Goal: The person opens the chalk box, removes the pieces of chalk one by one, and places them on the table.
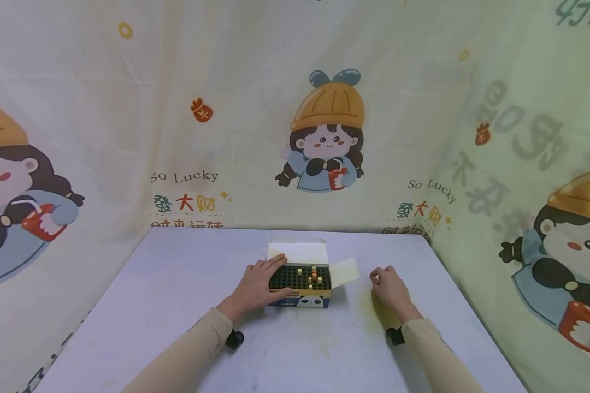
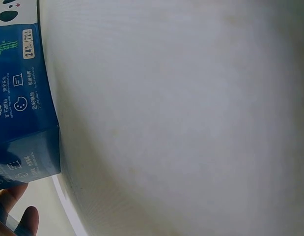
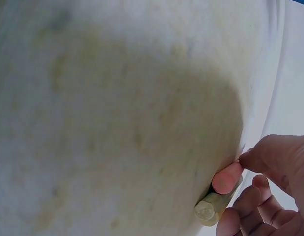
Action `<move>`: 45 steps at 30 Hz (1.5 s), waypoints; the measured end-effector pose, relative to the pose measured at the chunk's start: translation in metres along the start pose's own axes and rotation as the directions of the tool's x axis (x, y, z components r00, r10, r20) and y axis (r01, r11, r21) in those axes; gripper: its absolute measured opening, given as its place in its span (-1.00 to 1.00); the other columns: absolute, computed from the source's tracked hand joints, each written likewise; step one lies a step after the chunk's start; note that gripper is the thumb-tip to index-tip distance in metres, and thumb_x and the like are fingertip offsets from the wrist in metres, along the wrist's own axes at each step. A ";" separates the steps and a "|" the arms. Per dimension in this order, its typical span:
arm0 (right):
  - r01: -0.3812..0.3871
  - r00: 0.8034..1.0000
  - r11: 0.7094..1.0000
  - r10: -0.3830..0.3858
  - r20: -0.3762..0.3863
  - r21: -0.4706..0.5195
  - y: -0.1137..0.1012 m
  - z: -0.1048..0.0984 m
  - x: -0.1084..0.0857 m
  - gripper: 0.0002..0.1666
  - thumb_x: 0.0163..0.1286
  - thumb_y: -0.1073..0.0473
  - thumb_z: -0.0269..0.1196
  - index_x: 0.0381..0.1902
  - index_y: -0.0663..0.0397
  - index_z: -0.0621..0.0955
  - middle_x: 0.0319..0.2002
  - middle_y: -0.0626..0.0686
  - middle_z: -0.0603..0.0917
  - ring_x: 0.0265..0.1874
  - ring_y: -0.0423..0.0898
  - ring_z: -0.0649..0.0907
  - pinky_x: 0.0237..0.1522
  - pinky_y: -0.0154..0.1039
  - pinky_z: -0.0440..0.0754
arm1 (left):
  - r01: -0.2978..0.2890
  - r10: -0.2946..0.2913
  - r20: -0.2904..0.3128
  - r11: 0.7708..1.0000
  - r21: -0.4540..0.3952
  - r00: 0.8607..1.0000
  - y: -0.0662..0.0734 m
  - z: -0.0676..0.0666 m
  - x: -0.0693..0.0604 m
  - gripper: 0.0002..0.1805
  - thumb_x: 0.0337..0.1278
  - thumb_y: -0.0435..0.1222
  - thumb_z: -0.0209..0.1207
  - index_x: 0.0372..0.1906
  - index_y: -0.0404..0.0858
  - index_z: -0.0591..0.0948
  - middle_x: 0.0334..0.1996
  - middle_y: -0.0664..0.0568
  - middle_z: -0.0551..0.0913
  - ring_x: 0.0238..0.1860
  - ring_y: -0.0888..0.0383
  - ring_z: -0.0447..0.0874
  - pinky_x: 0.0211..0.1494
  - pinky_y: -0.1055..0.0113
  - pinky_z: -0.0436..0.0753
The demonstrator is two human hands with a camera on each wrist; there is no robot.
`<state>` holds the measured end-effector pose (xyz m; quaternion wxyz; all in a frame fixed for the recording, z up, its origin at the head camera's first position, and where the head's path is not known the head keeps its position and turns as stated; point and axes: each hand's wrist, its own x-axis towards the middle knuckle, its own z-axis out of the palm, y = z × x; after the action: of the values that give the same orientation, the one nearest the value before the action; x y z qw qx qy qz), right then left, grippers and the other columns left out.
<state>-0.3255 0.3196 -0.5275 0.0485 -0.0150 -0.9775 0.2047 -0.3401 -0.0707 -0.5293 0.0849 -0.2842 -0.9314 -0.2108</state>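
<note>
A chalk box with a panda on its front stands on the table, lid raised. Its black holed insert holds several chalk sticks, yellow-white and orange, toward the right side. My left hand grips the box's left end, thumb along the front and fingers at the far side. In the left wrist view the blue side of the box shows, with fingertips beyond it. To the right of the box, my right hand pinches a pink chalk stick and a pale yellow chalk stick, low over the table.
The white table carries the box near its far middle. A raised white lid stands behind the box, and a side flap sticks out to its right. Printed curtains hang behind and on both sides.
</note>
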 end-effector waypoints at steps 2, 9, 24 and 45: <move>-0.004 1.000 1.000 0.004 -0.001 0.004 0.000 0.000 -0.001 -0.75 0.47 0.30 0.19 0.00 0.28 0.70 -0.19 0.21 0.52 -0.38 0.01 0.53 -0.27 0.00 0.57 | -0.001 0.001 -0.002 1.000 0.000 1.000 0.000 0.001 0.000 -0.03 0.25 0.38 0.13 0.63 0.00 0.25 0.63 0.16 0.21 0.36 -0.16 0.45 0.23 -0.20 0.41; -0.015 1.000 1.000 0.015 0.016 0.005 -0.001 -0.003 -0.001 -0.75 0.47 0.30 0.20 0.01 0.28 0.69 -0.20 0.19 0.51 -0.37 0.01 0.52 -0.28 -0.01 0.57 | -0.002 0.002 0.000 1.000 0.003 1.000 0.000 0.001 0.001 -0.03 0.25 0.39 0.12 0.63 0.00 0.25 0.63 0.17 0.20 0.37 -0.17 0.44 0.24 -0.22 0.40; 0.124 0.922 0.991 -0.100 -0.373 0.040 -0.028 -0.024 0.004 -0.74 0.54 0.23 0.10 -0.09 0.12 0.74 -0.14 0.16 0.64 -0.29 0.11 0.63 -0.02 0.21 0.44 | 0.003 -0.003 -0.007 1.000 -0.008 1.000 -0.003 0.003 0.000 -0.02 0.24 0.40 0.13 0.63 0.01 0.25 0.63 0.17 0.20 0.37 -0.15 0.44 0.23 -0.20 0.41; 0.384 0.921 0.912 -0.390 -0.017 -0.142 -0.131 -0.029 -0.014 -0.87 0.49 0.07 0.31 -0.12 -0.15 0.78 -0.15 -0.11 0.77 -0.10 0.03 0.67 0.21 0.31 0.39 | 0.008 -0.008 0.023 1.000 -0.006 1.000 -0.001 -0.001 0.001 -0.02 0.24 0.41 0.11 0.64 0.03 0.24 0.64 0.18 0.19 0.36 -0.15 0.44 0.24 -0.20 0.41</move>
<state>-0.3098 0.2105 -0.4498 0.1089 0.1709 -0.9714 0.1238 -0.3414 -0.0712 -0.5287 0.0727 -0.2830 -0.9328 -0.2107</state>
